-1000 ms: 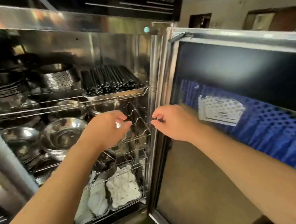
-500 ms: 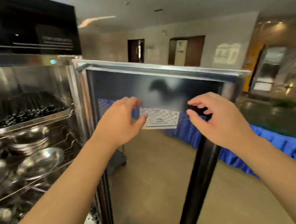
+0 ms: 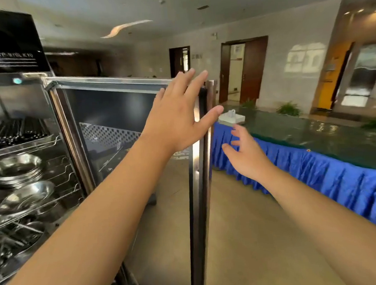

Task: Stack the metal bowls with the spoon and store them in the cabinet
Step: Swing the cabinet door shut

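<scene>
Head view, cabinet (image 3: 16, 90) at left with its glass door (image 3: 124, 115) swung open toward the camera. Left hand (image 3: 177, 119) raised with fingers spread, empty, in front of the door's free edge near its upper corner; whether the palm touches the frame cannot be told. Right hand (image 3: 246, 154) lower and to the right, beyond the door edge, fingers apart and loosely curled, also empty. The two hands are well apart from the shelves.

Metal bowls (image 3: 16, 168) sit nested on the wire racks (image 3: 60, 170) inside the cabinet, near the left edge of the view, with a second tilted stack (image 3: 26, 198) on the rack below and a tray of dark utensils (image 3: 14, 134) on the shelf above. The spoon cannot be picked out among the metalware.

Judged progress: stacking and storing appear complete, since neither hand carries anything and bowls rest on the racks. The remaining step is probably closing the door. A blue-skirted surface (image 3: 313, 135) stands across the room, bearing only a small white item (image 3: 232, 118) near its left end.
</scene>
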Demonstrator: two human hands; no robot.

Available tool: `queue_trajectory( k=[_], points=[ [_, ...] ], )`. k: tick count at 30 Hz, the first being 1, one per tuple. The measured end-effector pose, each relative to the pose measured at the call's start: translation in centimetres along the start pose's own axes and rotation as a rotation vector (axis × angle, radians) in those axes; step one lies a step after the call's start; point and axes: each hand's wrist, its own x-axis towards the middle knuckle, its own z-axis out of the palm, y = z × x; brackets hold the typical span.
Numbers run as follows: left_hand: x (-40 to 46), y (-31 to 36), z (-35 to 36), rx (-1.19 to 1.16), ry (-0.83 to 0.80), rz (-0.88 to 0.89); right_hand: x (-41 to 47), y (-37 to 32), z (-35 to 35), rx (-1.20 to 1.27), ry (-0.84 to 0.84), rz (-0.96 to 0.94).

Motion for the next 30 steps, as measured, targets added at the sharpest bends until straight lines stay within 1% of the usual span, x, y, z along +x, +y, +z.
queue_trajectory(
  k=[3, 6, 11, 15, 21, 30],
  points=[
    [0.4, 1.3, 0.8, 0.061, -0.009, -0.061, 1.4, 0.9, 1.6, 0.059, -0.175, 0.028],
    [0.7, 1.8, 0.7, 0.102, 0.000, -0.099, 1.9, 1.2, 3.4, 0.133, -0.263, -0.006],
    [0.5, 2.6, -0.2, 0.174, -0.011, -0.107, 2.0, 1.7, 4.1, 0.231, -0.214, -0.037],
    [-0.6, 3.2, -1.5, 0.203, 0.016, -0.117, 0.6, 1.1, 4.3, 0.200, -0.188, -0.051],
    [-3.9, 3.4, -4.6, 0.231, 0.076, -0.114, -2.5, -0.7, 5.4, 0.123, -0.084, -0.149],
    [-9.5, 2.8, -11.2, 0.301, 0.169, -0.159, -7.0, -6.8, 7.1, -0.055, -0.153, -0.424]
  ],
)
